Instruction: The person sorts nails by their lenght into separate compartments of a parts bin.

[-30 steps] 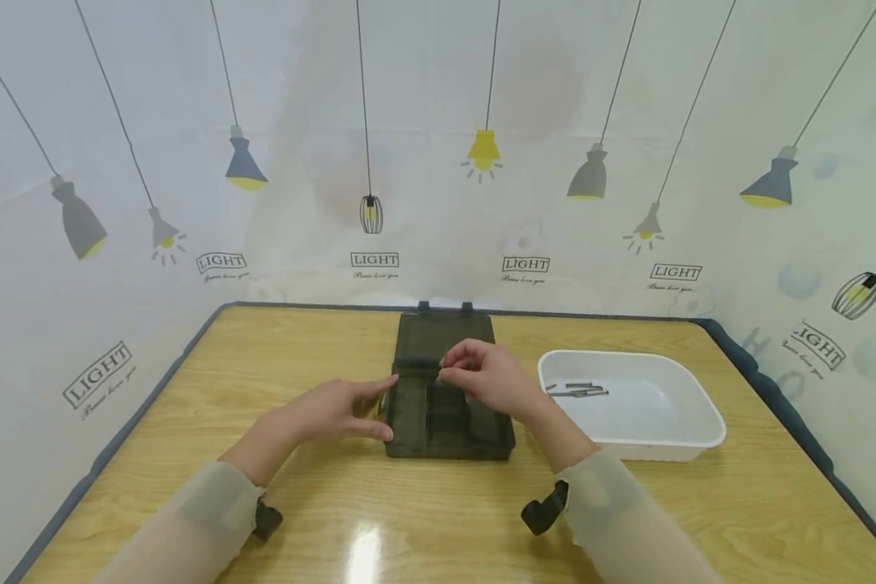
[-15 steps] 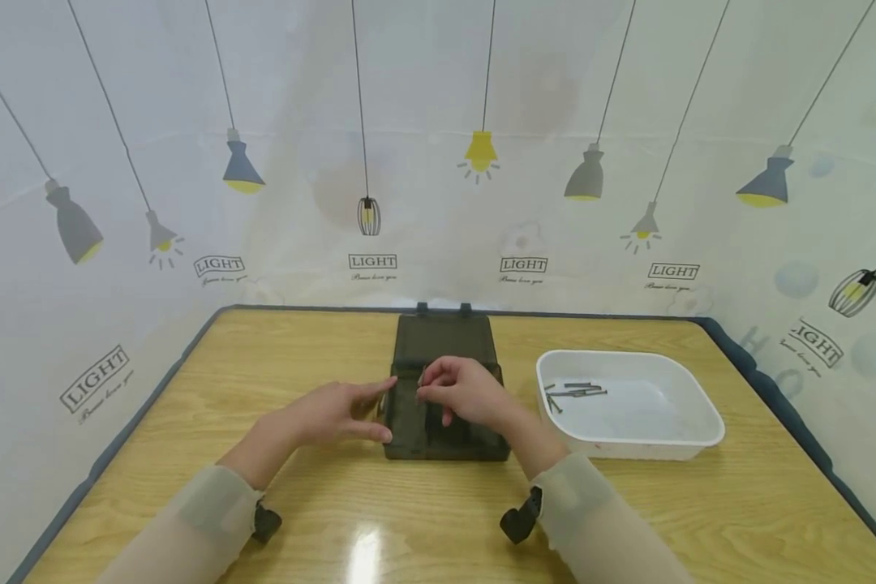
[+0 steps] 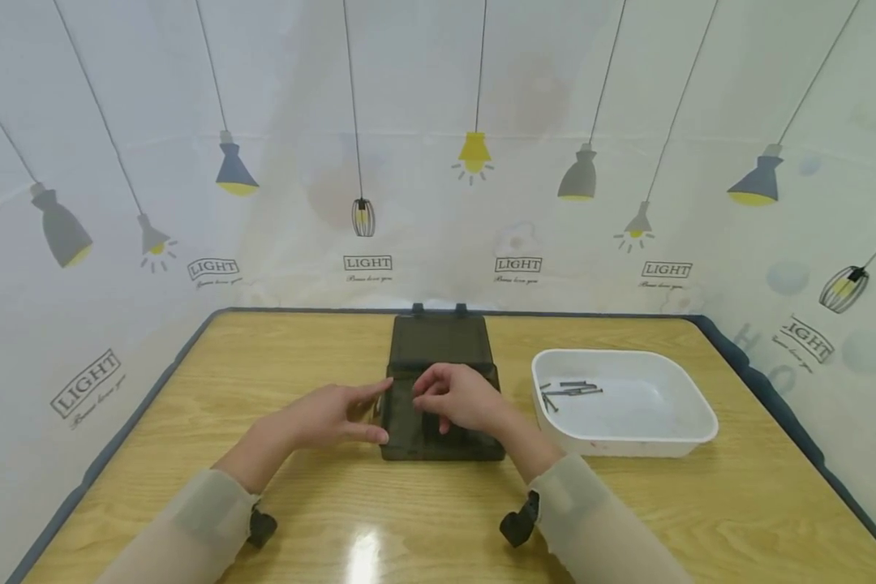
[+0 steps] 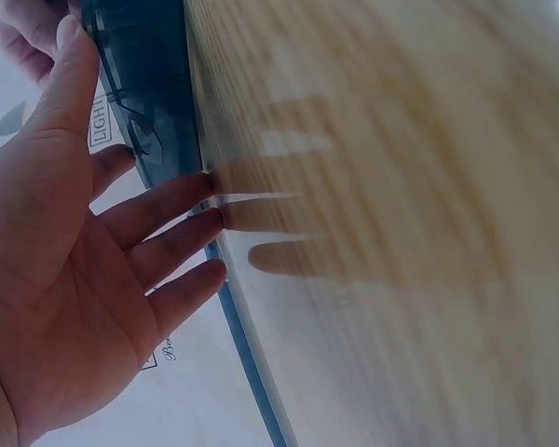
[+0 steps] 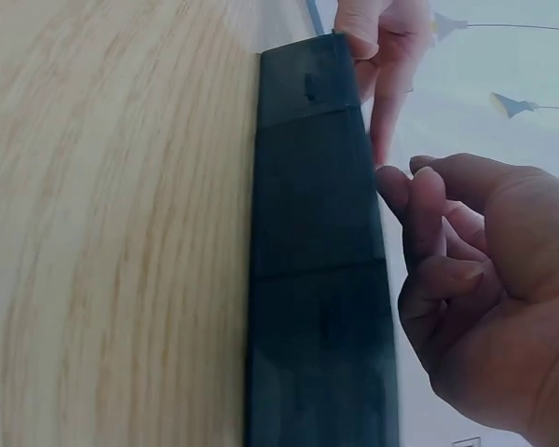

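Note:
A dark, see-through plastic organizer box (image 3: 401, 426) sits at the table's middle, its lid (image 3: 441, 339) folded back toward the wall. My left hand (image 3: 328, 418) reaches its left side with straight, spread fingers, index finger and thumb right at the edge. Over the compartments is my right hand (image 3: 461, 397), fingers curled and thumb close to the fingertips. In the right wrist view those fingertips (image 5: 427, 182) lie just over the box's top edge; whether a small piece is between them I cannot tell. Divider lines show through the box wall (image 5: 321, 205).
To the box's right stands a white plastic tray (image 3: 650, 447) with several thin metal nails or screws (image 3: 580, 392) at its left end. Wooden tabletop (image 3: 314, 519) surrounds both. A curtain (image 3: 438, 203) printed with lamps hangs behind.
My right hand has moved left and toward me over the box, and the thin metal piece seen at its fingertips earlier no longer shows. My left hand has stayed at the box's left edge.

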`<state>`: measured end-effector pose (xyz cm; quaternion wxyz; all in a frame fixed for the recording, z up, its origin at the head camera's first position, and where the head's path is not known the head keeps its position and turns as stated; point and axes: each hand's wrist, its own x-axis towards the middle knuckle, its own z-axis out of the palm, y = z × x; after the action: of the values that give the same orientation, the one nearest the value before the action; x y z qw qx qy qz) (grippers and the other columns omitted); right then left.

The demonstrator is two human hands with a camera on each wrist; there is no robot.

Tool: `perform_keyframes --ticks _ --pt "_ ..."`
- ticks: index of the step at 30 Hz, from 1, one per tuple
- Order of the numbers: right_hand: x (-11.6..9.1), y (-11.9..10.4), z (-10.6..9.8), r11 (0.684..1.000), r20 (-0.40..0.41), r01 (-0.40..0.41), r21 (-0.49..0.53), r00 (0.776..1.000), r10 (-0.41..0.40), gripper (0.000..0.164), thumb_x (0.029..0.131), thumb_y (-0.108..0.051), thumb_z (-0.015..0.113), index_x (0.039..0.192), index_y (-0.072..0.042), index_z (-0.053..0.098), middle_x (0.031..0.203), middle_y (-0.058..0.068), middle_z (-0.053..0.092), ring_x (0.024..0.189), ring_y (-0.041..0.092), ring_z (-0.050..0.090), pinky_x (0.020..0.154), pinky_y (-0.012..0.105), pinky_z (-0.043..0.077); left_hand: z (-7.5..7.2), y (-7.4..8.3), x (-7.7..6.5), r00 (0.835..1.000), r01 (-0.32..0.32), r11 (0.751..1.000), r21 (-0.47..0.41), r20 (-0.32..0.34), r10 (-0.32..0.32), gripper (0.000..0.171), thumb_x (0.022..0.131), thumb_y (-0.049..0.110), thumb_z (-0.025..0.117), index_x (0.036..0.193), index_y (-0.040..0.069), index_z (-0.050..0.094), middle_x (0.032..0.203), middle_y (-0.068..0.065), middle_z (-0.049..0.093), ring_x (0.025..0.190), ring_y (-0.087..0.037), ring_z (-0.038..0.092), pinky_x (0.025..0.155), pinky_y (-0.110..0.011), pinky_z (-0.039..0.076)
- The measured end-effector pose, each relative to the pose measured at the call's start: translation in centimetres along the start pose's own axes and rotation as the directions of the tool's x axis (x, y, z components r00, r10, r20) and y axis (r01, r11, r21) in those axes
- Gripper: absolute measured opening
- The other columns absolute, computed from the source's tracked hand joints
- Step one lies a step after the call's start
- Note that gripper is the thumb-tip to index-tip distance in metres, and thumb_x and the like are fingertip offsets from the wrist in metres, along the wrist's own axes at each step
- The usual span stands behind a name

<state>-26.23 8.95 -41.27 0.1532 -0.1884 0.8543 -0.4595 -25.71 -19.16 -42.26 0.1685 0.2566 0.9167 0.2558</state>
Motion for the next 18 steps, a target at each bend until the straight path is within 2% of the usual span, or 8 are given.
perform_keyframes --ticks 3,5,9,13,15,18 --pt "-0.9 -0.1 -1.0 1.0 -0.003 0.024 -0.015 1.0 -0.024 0.024 0.106 -0.023 0.075 0.124 -0.009 0.074 0.103 0.008 0.081 0.062 0.02 0.068 0.074 0.039 0.06 0.1 -0.2 0.1 1.0 -0.01 1.0 -0.004 -0.002 0.01 0.095 0.098 0.065 0.075 0.175 0.026 0.034 0.174 -0.012 0.044 0.158 -0.04 0.047 0.125 -0.061 0.041" --pt "-1.8 -0.2 -2.1 0.999 -0.003 0.038 -0.006 0.999 -0.038 0.025 0.106 -0.023 0.074 0.125 -0.007 0.073 0.107 0.014 0.08 0.064 0.02 0.068 0.074 0.044 0.062 0.1 -0.3 0.1 1.0 -0.022 1.0 0.003 -0.01 0.022 0.095 0.098 0.064 0.075 0.174 0.024 0.034 0.173 -0.016 0.044 0.157 -0.042 0.047 0.125 -0.062 0.04" --pt "-3.9 0.3 -5.5 0.999 -0.02 0.036 -0.026 0.999 -0.036 0.024 0.107 -0.025 0.073 0.123 -0.008 0.073 0.11 0.02 0.078 0.069 0.023 0.069 0.073 0.044 0.061 0.2 -0.5 0.0 0.999 -0.041 0.998 0.047 -0.032 0.043 0.096 0.098 0.064 0.075 0.174 0.022 0.034 0.167 -0.024 0.047 0.149 -0.046 0.051 0.12 -0.065 0.044" --pt "-6.1 2.1 -9.7 0.996 -0.064 -0.006 -0.094 0.998 0.0 0.022 0.109 -0.025 0.07 0.122 -0.009 0.073 0.107 0.014 0.079 0.074 0.027 0.07 0.074 0.045 0.06 0.3 -0.6 0.2 0.997 -0.058 0.996 0.069 -0.041 0.061 0.096 0.098 0.064 0.075 0.174 0.022 0.034 0.151 -0.023 0.051 0.131 -0.037 0.054 0.105 -0.059 0.049" --pt "-6.9 3.6 -11.8 0.992 -0.082 -0.033 -0.121 0.996 0.023 0.023 0.109 -0.026 0.069 0.124 -0.007 0.073 0.108 0.011 0.08 0.077 0.025 0.071 0.077 0.046 0.061 0.3 -0.6 0.4 0.998 -0.06 0.997 0.046 -0.032 0.061 0.096 0.098 0.062 0.076 0.174 0.022 0.034 0.139 -0.019 0.055 0.117 -0.03 0.056 0.096 -0.052 0.05" --pt "-7.7 5.9 -14.3 0.984 -0.099 -0.091 -0.151 0.992 0.076 0.026 0.11 -0.026 0.069 0.125 -0.006 0.072 0.112 0.015 0.079 0.081 0.023 0.07 0.079 0.046 0.06 0.3 -0.7 0.4 0.998 -0.058 0.998 -0.014 -0.009 0.058 0.095 0.099 0.058 0.078 0.175 0.021 0.033 0.121 -0.01 0.06 0.098 -0.02 0.056 0.085 -0.042 0.048"
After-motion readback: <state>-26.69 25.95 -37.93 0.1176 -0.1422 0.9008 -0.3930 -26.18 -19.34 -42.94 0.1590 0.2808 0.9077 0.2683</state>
